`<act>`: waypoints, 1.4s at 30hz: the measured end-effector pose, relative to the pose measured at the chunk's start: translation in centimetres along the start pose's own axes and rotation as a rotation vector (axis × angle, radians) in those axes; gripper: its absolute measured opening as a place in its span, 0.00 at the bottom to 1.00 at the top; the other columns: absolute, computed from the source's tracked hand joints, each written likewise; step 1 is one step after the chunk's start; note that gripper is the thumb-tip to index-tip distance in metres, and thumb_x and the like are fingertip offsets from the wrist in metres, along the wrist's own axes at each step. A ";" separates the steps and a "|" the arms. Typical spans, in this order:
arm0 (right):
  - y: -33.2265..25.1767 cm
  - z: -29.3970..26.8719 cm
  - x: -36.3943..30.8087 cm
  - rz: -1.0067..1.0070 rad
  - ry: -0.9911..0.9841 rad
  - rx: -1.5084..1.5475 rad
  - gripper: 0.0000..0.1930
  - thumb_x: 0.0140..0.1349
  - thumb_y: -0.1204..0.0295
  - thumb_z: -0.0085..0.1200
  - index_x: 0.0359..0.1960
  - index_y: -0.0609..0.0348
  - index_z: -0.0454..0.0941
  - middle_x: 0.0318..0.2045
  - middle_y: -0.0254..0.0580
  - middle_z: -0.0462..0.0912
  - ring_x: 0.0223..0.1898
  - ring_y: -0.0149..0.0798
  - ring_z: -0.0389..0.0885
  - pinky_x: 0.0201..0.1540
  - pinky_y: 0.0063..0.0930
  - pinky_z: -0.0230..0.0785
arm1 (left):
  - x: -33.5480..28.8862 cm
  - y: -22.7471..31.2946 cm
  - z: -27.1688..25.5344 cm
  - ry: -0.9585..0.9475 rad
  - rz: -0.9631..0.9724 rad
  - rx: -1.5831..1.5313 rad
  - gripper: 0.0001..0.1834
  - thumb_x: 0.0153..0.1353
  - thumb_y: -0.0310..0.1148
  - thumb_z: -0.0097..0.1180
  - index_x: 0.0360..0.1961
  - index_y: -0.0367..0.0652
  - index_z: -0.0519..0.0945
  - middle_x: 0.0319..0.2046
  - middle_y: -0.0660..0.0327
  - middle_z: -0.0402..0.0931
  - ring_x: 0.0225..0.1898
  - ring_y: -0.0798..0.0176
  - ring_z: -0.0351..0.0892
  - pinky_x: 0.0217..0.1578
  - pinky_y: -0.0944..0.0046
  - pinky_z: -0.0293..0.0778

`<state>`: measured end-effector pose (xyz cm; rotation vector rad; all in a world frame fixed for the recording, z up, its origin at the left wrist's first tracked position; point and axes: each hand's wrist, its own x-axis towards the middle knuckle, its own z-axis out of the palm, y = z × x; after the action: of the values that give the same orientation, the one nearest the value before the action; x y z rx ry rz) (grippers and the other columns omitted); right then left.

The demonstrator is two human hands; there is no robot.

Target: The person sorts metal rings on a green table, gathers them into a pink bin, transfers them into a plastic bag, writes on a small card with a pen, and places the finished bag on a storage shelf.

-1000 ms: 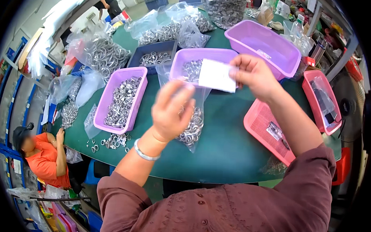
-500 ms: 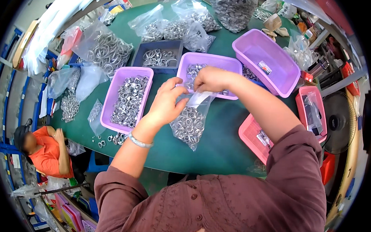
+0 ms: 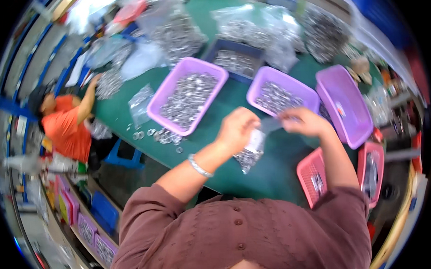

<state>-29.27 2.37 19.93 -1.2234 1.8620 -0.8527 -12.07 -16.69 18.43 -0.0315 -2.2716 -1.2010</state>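
A clear plastic bag (image 3: 249, 159) of silvery metal rings hangs over the green table in front of me, a white label showing on it. My left hand (image 3: 238, 129) is closed on the bag's left upper side. My right hand (image 3: 302, 122) pinches the top edge on the other side, so the clear film stretches between both hands. Just beyond them sits a purple basket (image 3: 279, 95) with metal rings in it. Blur hides the exact fingertips. To the left stands a larger purple basket (image 3: 188, 100) full of rings.
Loose rings (image 3: 164, 135) lie by the left basket. A grey bin (image 3: 234, 59) and bagged rings stand behind. On the right are a tilted purple basket (image 3: 344, 106) and pink baskets (image 3: 311, 178). At the far left, a person in orange (image 3: 68, 124) reaches onto the table.
The whole view has swung, so the table's things appear shifted rightward. My hands are farther apart, with the bag's top pulled out between them. The person in orange has stretched an arm to the table.
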 end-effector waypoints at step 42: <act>-44.5 54.0 31.1 -0.961 -0.995 0.296 0.03 0.52 0.81 0.51 0.27 0.64 0.77 0.25 0.44 0.78 0.29 0.41 0.77 0.34 0.29 0.69 | -46.1 -2.4 -46.6 0.435 -0.585 -0.135 0.33 0.49 0.31 0.65 0.58 0.39 0.67 0.48 0.51 0.74 0.50 0.59 0.73 0.52 0.60 0.66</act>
<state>28.14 -48.21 22.88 -1.8720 0.3033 -0.7066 47.81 -43.19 14.55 0.8122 -1.8567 -1.4681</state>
